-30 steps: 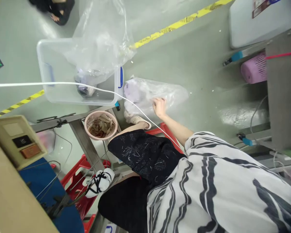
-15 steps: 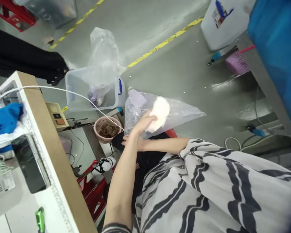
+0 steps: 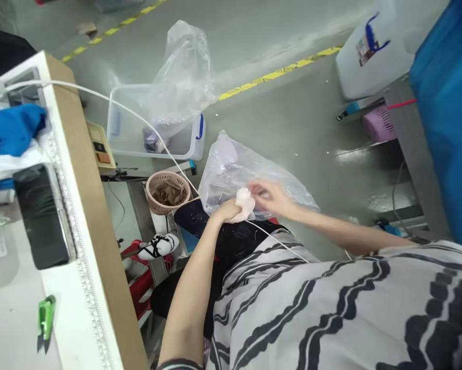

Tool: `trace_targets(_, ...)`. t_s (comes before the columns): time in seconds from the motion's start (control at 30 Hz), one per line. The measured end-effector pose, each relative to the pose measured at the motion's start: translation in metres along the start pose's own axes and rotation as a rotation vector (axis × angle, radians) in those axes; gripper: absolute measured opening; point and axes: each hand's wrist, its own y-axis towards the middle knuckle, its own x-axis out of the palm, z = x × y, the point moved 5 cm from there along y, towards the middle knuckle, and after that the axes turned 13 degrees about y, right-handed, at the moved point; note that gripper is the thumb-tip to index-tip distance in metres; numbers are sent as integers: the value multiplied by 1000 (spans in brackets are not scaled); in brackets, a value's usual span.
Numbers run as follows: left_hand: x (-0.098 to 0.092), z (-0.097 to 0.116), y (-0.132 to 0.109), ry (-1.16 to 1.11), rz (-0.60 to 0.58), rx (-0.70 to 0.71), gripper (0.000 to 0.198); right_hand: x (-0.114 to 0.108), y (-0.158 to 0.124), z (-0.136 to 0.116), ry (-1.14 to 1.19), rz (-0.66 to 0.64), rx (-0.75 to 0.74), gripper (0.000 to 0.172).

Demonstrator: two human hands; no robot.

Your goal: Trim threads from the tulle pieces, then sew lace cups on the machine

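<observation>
My left hand [image 3: 227, 211] is closed around a soft white wad [image 3: 245, 203] above my lap. My right hand [image 3: 272, 197] is at the wad's right side, its fingers curled and pinched. Motion blurs those fingertips, so whatever they hold does not show clearly. Beneath and behind both hands spreads a clear plastic bag [image 3: 215, 180] with a pale lilac piece [image 3: 227, 152] inside. A thin white cord [image 3: 280, 242] runs from below the wad across my striped shirt.
At left, a white worktable [image 3: 78, 288] carries a phone [image 3: 41, 218], green snips [image 3: 45, 321] and blue cloth [image 3: 13, 131]. A pink basket [image 3: 159, 207] of brown scraps and a clear bin [image 3: 149, 154] under another plastic bag [image 3: 188, 67] stand beyond. A white container [image 3: 354, 77] is at right.
My right hand has come out from under the left forearm and moved right, up to the white wad. The wad is now bunched smaller and nearer my lap. The view has shifted.
</observation>
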Motion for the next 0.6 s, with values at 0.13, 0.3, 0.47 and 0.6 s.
trace_targets(0.13,2,-3,0,55,25,-97,37,-31,47,44,-305,43,126,57)
trace_targets(0.3,-2,-12,-8,143,201,-252,53,-72,92,48,-505,247,252,40)
trace_targets(0.47,-14,-21,-24,182,352,-293,64,-115,122,-2,-563,404,174,39)
trace_targets(0.6,-20,-23,-40,255,422,-256,64,-126,140,-33,-558,447,35,31)
